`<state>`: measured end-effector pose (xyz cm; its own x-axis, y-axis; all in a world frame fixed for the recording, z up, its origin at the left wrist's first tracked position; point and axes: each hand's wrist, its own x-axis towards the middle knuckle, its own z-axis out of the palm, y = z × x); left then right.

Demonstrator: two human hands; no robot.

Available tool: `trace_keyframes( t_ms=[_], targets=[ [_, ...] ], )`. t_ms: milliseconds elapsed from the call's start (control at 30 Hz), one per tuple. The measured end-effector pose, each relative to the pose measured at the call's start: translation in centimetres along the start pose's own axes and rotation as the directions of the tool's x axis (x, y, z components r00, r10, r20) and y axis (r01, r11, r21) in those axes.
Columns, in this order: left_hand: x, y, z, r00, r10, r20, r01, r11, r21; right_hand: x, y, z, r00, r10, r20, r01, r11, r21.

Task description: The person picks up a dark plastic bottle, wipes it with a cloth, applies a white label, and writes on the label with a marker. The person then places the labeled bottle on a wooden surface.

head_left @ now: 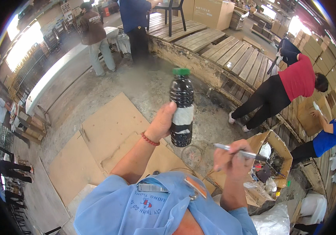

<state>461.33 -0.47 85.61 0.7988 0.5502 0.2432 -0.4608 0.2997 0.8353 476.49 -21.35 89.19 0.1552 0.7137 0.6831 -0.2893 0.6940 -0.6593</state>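
My left hand (164, 120) is wrapped round a dark plastic bottle (181, 135) with a green cap, held upright in front of me. A pale label goes round the bottle's middle; dark liquid seems to fill it. A red beaded bracelet (150, 139) sits on my left wrist. To the right and a little lower, my right hand (234, 156) grips a grey marker pen (223, 147), which lies crosswise in the fingers. The right hand is slightly blurred. Pen and bottle are apart.
Flat cardboard sheets (111, 121) lie on the concrete floor. An open cardboard box (279, 150) of mixed bottles and bags stands at my right, near a clear plastic bag (271, 221). Slatted wooden platforms (230, 53) run behind; several people work around, one in red (296, 78).
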Motion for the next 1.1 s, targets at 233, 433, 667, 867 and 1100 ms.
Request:
trace_keyframes(
  t_ms=[233,433,667,867,1100],
  targets=[
    [-1.1,-0.4,1.1,0.973,-0.227,-0.052,0.221,0.970,-0.104,3.7,4.1,2.4,0.996,-0.076,-0.052,0.033,0.823,-0.567],
    [-1.4,-0.2,0.9,0.979,-0.187,-0.084,0.184,0.982,-0.042,2.9,6.1,3.0,0.974,-0.169,-0.148,0.010,0.691,-0.723],
    [-0.8,-1.0,1.7,0.994,-0.041,-0.105,0.038,0.999,-0.028,2.5,6.8,3.5,0.956,-0.225,-0.189,0.010,0.667,-0.745],
    [-0.6,-1.2,1.8,0.995,-0.040,-0.094,0.037,0.999,-0.041,2.6,5.9,3.8,0.959,-0.199,-0.204,-0.025,0.655,-0.755],
    [-0.6,-1.0,2.2,0.992,-0.043,-0.120,0.042,0.999,-0.010,2.5,6.3,3.6,0.947,-0.248,-0.203,0.007,0.651,-0.759]
  ],
)
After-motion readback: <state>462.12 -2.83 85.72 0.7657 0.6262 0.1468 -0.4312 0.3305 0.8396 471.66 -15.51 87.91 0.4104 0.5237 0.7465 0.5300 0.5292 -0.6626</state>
